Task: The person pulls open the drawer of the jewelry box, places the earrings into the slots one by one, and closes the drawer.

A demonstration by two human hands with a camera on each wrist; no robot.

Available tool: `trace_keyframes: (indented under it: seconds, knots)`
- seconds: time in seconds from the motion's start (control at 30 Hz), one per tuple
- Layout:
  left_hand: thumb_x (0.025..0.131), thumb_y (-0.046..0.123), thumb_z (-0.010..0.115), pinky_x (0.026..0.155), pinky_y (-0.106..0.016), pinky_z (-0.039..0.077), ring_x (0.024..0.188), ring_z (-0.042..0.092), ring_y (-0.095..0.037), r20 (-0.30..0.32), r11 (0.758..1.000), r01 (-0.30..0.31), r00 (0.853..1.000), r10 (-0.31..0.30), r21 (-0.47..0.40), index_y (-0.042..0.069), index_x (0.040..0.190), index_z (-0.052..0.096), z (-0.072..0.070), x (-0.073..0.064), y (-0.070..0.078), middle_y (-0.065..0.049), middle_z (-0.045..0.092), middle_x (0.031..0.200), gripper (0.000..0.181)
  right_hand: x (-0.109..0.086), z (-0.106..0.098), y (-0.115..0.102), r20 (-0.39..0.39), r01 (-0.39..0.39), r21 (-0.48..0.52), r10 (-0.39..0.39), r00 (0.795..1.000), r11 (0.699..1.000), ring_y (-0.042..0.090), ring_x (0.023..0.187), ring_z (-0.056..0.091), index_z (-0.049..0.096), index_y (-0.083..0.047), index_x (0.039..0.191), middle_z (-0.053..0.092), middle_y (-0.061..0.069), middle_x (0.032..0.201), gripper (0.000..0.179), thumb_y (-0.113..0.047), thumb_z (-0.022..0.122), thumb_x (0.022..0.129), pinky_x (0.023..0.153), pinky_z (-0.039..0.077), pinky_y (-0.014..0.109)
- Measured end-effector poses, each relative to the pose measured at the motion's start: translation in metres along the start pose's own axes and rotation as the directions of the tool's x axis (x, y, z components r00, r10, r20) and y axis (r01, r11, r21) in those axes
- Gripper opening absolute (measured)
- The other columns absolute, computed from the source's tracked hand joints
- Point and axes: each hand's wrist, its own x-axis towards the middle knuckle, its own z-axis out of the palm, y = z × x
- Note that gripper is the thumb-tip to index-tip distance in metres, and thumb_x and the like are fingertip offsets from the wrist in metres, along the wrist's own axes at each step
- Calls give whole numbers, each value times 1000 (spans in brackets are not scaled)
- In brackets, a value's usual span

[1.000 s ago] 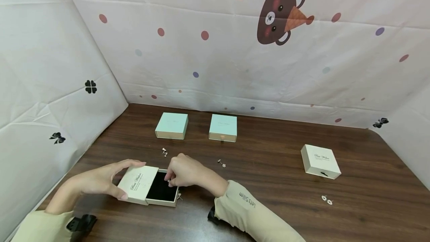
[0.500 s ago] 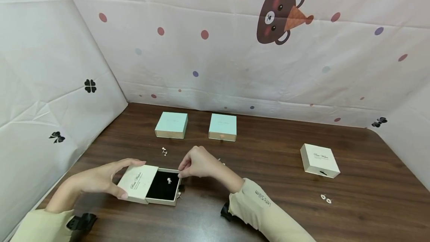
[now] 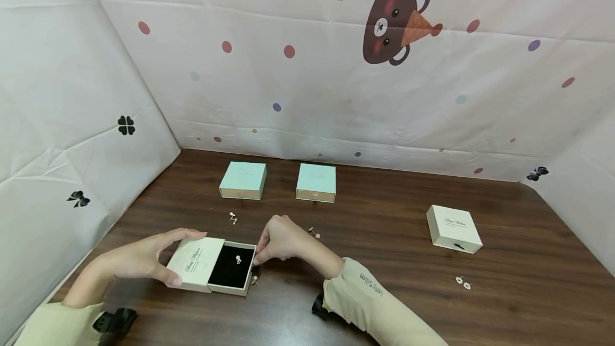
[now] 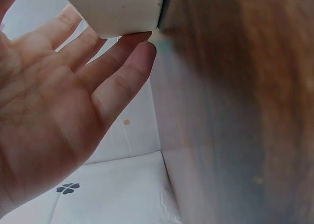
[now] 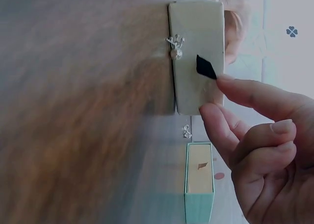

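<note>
In the head view my left hand [image 3: 132, 258] grips the sleeve of a cream drawer-style jewelry box [image 3: 197, 263], thumb at the near side and fingers at the far side. Its drawer [image 3: 228, 290] is slid out to the right. A small silvery earring [image 3: 238, 260] lies on the black lining. My right hand [image 3: 283, 239] is at the drawer's right end. In the right wrist view, thumb and forefinger stand apart at that end face, a thumb tip beside the black ribbon tab [image 5: 206, 67]; the other fingers are curled. Another silvery earring [image 5: 176, 47] lies just outside this end.
Two mint boxes [image 3: 243, 180] stand at the back of the brown table [image 3: 384, 228]. A second cream box [image 3: 454, 228] is at the right. Pairs of earrings lie by the left mint box, behind my right wrist [image 3: 314, 233] and at the right [image 3: 463, 282].
My right hand has let go of the earring onto the black lining and moved right to the drawer's end, then slightly lower along it. My left hand has kept its grip.
</note>
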Motion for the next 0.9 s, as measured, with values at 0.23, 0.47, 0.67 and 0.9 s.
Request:
trace_keyframes:
  seconds: [0.23, 0.47, 0.67, 0.9]
  knots:
    - [67, 22, 79, 82, -23, 39, 108, 41, 2, 4, 1000, 0, 1000, 0, -15, 11, 134, 40, 0, 0, 1, -17, 42, 131, 78, 2, 3, -2, 18, 2, 6, -2, 1000, 1000, 4, 29, 35, 71, -14, 64, 61, -1, 50, 10, -15, 79, 70, 36, 35, 17]
    - [67, 19, 79, 78, -22, 42, 106, 44, -5, 26, 998, 18, 1000, -16, -68, 6, 135, 38, 0, 2, 2, -24, 35, 134, 80, -2, 2, 0, 83, -20, -15, 21, 996, 1000, 4, 30, 39, 71, -13, 68, 58, -9, 48, 10, -15, 80, 68, 35, 37, 17]
    - [66, 15, 79, 77, -23, 42, 108, 45, -27, 33, 996, 27, 999, -24, -90, 5, 135, 37, -2, 1, 4, -26, 34, 134, 81, -4, 2, 0, 146, -28, -3, 28, 989, 1000, 6, 31, 42, 71, -11, 75, 59, -11, 49, 12, -13, 81, 67, 35, 38, 18]
    - [66, 19, 79, 80, -23, 40, 109, 44, -22, 26, 996, 53, 998, -51, -68, 7, 135, 39, -2, 0, 5, -22, 36, 135, 81, -3, 7, -1, 177, -49, 9, 47, 983, 999, 6, 31, 42, 68, -10, 72, 59, -9, 49, 15, -13, 82, 66, 35, 39, 19]
